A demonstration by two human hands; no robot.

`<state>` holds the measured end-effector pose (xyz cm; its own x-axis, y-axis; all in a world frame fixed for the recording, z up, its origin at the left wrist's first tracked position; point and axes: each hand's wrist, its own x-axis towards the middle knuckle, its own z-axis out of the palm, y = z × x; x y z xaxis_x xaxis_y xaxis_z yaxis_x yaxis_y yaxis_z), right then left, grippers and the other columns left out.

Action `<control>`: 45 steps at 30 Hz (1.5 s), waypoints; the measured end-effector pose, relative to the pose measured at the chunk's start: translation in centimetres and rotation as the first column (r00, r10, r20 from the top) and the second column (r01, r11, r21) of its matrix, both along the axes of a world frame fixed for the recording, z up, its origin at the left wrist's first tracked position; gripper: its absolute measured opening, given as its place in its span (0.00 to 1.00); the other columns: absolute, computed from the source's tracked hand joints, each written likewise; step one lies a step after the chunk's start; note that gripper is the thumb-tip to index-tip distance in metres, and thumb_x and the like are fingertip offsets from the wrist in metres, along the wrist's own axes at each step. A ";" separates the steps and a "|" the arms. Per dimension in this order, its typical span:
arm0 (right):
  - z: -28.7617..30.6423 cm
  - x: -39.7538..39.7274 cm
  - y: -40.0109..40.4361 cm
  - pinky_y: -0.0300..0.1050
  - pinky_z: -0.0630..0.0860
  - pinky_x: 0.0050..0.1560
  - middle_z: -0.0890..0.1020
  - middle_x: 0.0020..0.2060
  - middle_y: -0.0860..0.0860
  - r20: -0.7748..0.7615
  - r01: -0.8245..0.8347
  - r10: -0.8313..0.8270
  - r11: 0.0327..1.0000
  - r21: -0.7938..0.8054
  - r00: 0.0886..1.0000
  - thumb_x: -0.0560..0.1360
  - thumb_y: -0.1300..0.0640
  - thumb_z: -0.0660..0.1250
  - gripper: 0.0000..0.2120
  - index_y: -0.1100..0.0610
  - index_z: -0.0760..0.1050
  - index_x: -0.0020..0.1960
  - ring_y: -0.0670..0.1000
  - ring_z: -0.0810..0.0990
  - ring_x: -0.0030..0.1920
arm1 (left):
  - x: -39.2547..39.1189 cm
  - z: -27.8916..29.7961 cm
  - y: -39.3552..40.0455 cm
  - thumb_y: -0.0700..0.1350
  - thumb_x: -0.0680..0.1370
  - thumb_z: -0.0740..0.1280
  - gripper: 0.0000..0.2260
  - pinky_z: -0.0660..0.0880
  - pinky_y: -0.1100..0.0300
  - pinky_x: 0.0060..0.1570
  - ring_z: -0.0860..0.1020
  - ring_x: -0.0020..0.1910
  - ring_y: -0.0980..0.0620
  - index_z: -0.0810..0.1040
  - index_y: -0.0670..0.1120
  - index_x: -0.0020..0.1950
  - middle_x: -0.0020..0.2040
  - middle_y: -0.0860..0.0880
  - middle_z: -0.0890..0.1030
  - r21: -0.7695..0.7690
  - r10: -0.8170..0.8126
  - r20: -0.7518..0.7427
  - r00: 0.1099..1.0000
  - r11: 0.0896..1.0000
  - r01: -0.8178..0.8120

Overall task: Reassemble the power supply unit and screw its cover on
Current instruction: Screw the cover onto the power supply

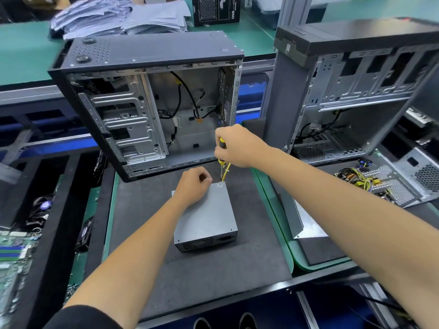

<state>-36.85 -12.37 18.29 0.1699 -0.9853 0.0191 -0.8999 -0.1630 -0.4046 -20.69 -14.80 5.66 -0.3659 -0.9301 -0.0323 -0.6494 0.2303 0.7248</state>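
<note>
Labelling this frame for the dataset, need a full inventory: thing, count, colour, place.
power supply unit: 1, grey, centre of dark mat, cover on
screwdriver: 1, yellow and black handle, upright over the unit's far corner
dark mat: 1, dark grey, under the unit
computer case: 1, black and silver, open, behind the mat
second computer case: 1, black and silver, open, right rear
opened power supply: 1, grey with yellow wires, right
circuit board: 1, green, far left
box: 1, black, rear bench
stack of bags: 1, grey-white, rear left
left hand: fingers curled, rests on the unit's far edge
right hand: grips the screwdriver
</note>
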 end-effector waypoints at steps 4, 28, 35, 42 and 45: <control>-0.9 0.5 0.3 0.42 0.69 0.29 0.77 0.34 0.50 0.001 -0.012 0.012 0.999 0.052 1.000 0.74 0.58 0.62 0.03 0.57 0.71 0.42 0.52 0.77 0.32 | 0.2 0.1 0.3 0.36 0.75 0.66 0.07 0.70 0.65 0.44 0.76 0.41 0.54 0.81 0.46 0.45 0.40 0.51 0.81 0.000 0.021 -0.039 0.999 1.000 -0.021; -0.2 0.2 0.9 0.43 0.68 0.29 0.79 0.37 0.53 0.039 0.033 -0.032 0.999 -0.016 0.999 0.73 0.57 0.64 0.06 0.60 0.73 0.44 0.50 0.73 0.30 | -1.6 1.1 0.9 0.44 0.71 0.74 0.08 0.74 0.48 0.46 0.75 0.42 0.48 0.77 0.47 0.34 0.42 0.47 0.78 -0.077 -0.145 0.059 0.988 0.986 0.149; 0.2 0.6 1.0 0.45 0.70 0.32 0.77 0.35 0.52 -0.048 -0.037 0.036 0.999 -0.012 0.998 0.74 0.57 0.63 0.05 0.59 0.72 0.43 0.55 0.77 0.36 | -1.9 1.2 0.6 0.43 0.72 0.72 0.08 0.73 0.49 0.49 0.74 0.46 0.48 0.79 0.39 0.39 0.44 0.46 0.78 -0.125 -0.180 0.153 0.972 0.972 0.200; 0.3 0.8 0.9 0.43 0.63 0.29 0.71 0.33 0.49 -0.108 -0.094 0.091 0.995 -0.024 0.990 0.75 0.57 0.62 0.04 0.58 0.70 0.43 0.55 0.74 0.37 | -2.0 1.5 0.5 0.41 0.72 0.73 0.07 0.72 0.54 0.45 0.74 0.43 0.49 0.79 0.39 0.37 0.41 0.50 0.77 -0.121 -0.183 0.171 0.968 0.971 0.205; 0.0 1.0 0.9 0.43 0.61 0.28 0.70 0.32 0.49 -0.130 -0.108 0.104 0.994 -0.026 0.986 0.75 0.58 0.62 0.04 0.58 0.70 0.43 0.55 0.73 0.37 | -2.2 1.6 0.6 0.40 0.72 0.72 0.10 0.68 0.57 0.40 0.73 0.40 0.50 0.75 0.42 0.32 0.36 0.54 0.73 -0.106 -0.179 0.160 0.971 0.975 0.197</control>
